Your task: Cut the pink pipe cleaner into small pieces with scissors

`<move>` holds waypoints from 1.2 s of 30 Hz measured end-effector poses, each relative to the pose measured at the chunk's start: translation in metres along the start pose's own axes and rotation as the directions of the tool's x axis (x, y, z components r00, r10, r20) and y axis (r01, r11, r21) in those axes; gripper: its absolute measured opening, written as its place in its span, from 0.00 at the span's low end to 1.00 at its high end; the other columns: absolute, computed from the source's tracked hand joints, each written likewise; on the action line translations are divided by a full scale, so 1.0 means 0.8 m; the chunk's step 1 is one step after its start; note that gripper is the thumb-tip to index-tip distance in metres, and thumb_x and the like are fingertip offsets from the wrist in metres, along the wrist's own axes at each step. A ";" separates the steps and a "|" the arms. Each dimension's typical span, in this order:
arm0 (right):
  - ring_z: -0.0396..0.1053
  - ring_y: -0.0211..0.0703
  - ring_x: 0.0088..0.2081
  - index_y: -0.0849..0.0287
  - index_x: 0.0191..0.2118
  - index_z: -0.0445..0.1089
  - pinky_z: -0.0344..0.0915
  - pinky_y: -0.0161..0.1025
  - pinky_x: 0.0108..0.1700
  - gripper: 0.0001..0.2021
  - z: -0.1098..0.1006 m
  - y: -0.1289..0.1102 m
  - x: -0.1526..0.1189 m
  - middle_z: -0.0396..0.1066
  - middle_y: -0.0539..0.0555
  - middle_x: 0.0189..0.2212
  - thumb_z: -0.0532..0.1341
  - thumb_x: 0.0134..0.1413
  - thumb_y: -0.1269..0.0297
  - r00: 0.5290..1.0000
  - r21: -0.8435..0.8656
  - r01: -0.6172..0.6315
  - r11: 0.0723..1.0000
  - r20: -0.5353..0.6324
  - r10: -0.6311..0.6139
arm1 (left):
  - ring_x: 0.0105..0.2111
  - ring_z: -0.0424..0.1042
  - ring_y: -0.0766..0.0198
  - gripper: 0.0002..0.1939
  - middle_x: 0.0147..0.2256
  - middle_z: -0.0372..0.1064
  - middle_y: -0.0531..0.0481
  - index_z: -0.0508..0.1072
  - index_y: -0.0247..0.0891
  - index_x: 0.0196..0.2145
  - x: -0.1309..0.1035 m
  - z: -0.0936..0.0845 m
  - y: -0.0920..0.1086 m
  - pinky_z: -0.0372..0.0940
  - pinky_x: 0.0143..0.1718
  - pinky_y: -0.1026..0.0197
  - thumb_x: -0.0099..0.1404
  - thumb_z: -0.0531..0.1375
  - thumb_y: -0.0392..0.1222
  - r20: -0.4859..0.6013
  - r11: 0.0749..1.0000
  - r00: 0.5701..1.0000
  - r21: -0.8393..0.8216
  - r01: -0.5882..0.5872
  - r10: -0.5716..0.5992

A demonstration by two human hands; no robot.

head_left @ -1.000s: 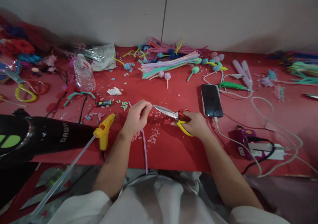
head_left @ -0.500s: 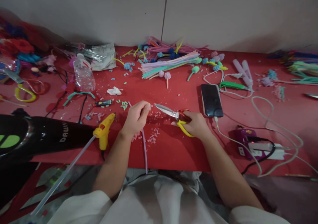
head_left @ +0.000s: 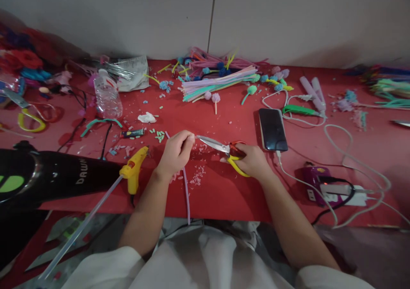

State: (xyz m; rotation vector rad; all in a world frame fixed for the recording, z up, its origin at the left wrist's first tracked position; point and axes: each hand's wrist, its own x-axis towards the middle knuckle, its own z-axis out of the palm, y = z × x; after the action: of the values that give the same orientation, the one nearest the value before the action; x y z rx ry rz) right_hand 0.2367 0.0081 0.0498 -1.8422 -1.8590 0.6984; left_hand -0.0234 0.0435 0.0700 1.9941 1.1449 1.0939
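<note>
My left hand [head_left: 177,151] is closed in a pinch, thumb against the fingers. A tiny pink end, seemingly of a pipe cleaner [head_left: 196,137], pokes out at the fingertips; the rest is hidden in the hand. A lilac pipe cleaner [head_left: 186,195] passes beneath this hand and hangs over the table's front edge. My right hand [head_left: 252,161] grips scissors [head_left: 214,144] by their red and yellow handles. Their blades point left, the tips right at the pink end; they look nearly together. Small pink clippings [head_left: 197,176] lie on the red table below.
A yellow glue gun [head_left: 134,169] with a long glue stick lies left of my arm, beside a black appliance [head_left: 57,173]. Pipe cleaner bundles [head_left: 218,84] lie at the back. Rightward are a phone [head_left: 273,129], cables and a purple power adapter [head_left: 315,182]. A plastic bottle [head_left: 108,94] is back left.
The scissors have shifted slightly left, bringing their tips to the left fingertips, and the blades look closer together. My left hand has stayed almost still.
</note>
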 end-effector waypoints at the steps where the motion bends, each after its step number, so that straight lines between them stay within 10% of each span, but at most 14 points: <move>1: 0.49 0.37 0.23 0.52 0.21 0.52 0.48 0.38 0.26 0.36 0.000 0.000 0.000 0.54 0.48 0.18 0.60 0.41 0.21 1.000 -0.002 -0.001 1.000 0.002 0.001 | 0.26 0.60 0.68 0.15 0.26 0.59 0.55 0.63 0.40 0.30 0.000 0.000 0.000 0.57 0.31 0.63 0.78 0.52 0.41 0.001 1.000 1.000 0.002 -0.001 0.001; 36: 0.48 0.37 0.23 0.52 0.21 0.51 0.48 0.38 0.27 0.37 0.002 0.001 -0.001 0.53 0.47 0.18 0.57 0.42 0.19 1.000 -0.028 0.000 1.000 0.009 0.001 | 0.26 0.59 0.68 0.16 0.26 0.58 0.56 0.60 0.40 0.30 0.000 0.002 0.000 0.58 0.31 0.63 0.78 0.52 0.40 -0.014 0.999 0.999 0.021 -0.037 0.037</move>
State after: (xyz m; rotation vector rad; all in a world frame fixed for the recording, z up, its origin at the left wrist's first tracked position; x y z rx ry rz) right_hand 0.2360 0.0074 0.0480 -1.8602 -1.8835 0.6851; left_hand -0.0218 0.0435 0.0692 2.0342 1.1349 1.1208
